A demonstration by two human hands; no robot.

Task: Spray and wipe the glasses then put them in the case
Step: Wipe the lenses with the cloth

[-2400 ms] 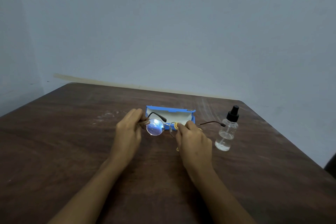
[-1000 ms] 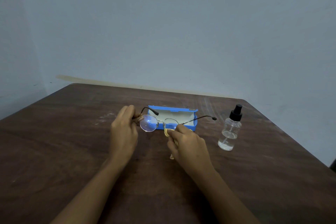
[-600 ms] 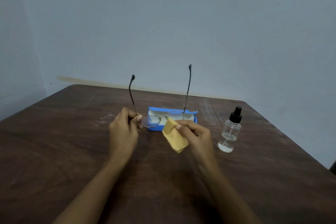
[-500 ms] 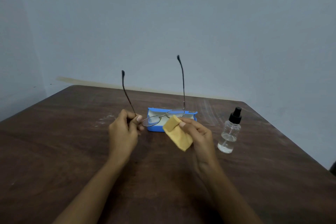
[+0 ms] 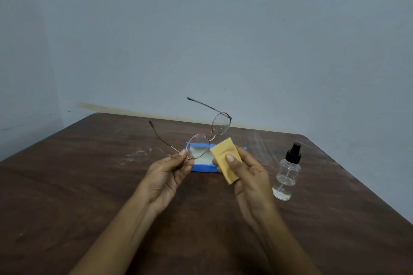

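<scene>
Here the left hand (image 5: 171, 171) is raised above the bench (image 5: 89, 185), its thumb and fingers pinched shut on the glasses (image 5: 207, 138) at the outer edge of the nearer lens, where the arm joins the frame. The glasses are held clear of the bench and tilted, so that the nearer lens sits just in front of the case (image 5: 202, 166) while the farther lens rises up and to the right, above the case and against the wall (image 5: 201, 29). Both arms of the glasses are unfolded and point away to the left. The right hand (image 5: 248, 176) is beside the left, in front of the right end of the case, and grips a folded yellow cloth (image 5: 225, 159) between the thumb and the curled fingers; the cloth stands just right of the nearer lens, whether touching it cannot be told. The case is blue with a pale lining, lies open on the bench behind the hands, and is partly hidden by them. To the right of the case, well apart from it, a clear spray bottle (image 5: 286, 176) with a black top stands upright on the bench, with a little liquid at its bottom.
</scene>
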